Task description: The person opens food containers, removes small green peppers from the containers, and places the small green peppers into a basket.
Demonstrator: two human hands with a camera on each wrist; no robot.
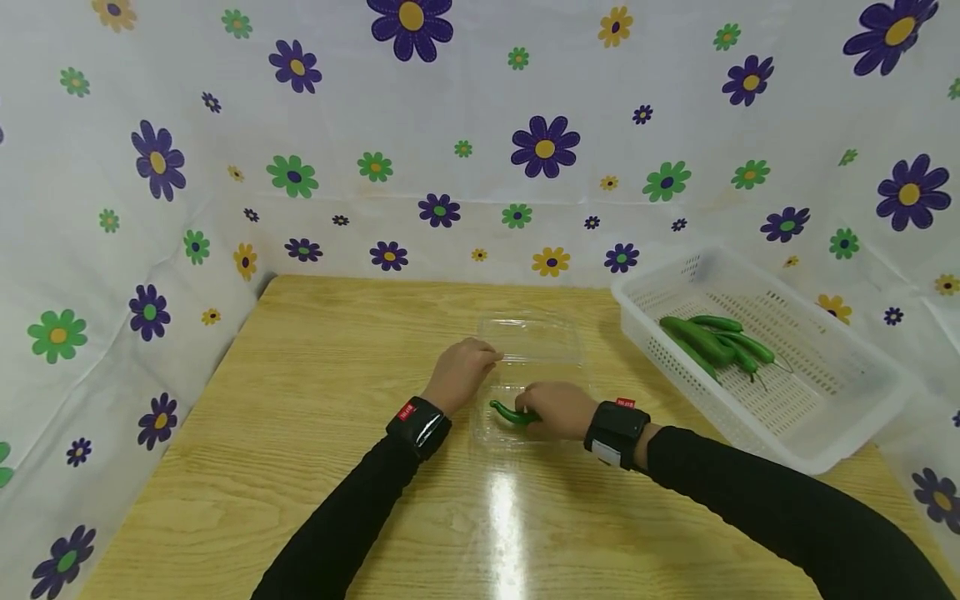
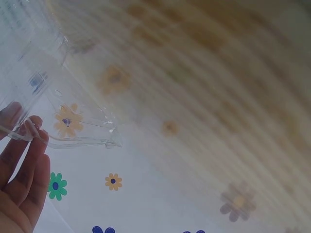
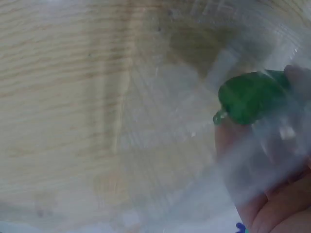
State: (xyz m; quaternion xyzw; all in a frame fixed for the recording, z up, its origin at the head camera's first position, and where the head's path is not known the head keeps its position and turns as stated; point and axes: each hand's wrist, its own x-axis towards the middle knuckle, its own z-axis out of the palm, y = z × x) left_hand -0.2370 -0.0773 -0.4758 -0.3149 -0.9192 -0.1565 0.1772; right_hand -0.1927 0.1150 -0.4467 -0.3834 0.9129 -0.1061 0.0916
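Note:
A clear plastic clamshell box [image 1: 531, 335] stands unfolded on the table, its lid toward the back and its base [image 1: 483, 435] nearer me. My left hand [image 1: 459, 373] is at the box's left side; in the left wrist view, its thumb and fingers [image 2: 36, 138] pinch the thin plastic edge. Over the base, my right hand [image 1: 561, 410] grips a green chili pepper [image 1: 510, 413], whose slim end points left. The right wrist view looks through the plastic at the pepper's broader end [image 3: 248, 97] in the fingers, partly blurred.
To the right stands a white perforated plastic basket [image 1: 847, 432] with several green peppers [image 1: 708, 342] in its left part. The wooden table [image 1: 315, 375] runs back to a white flowered cloth [image 1: 465, 100], which also hangs along both sides.

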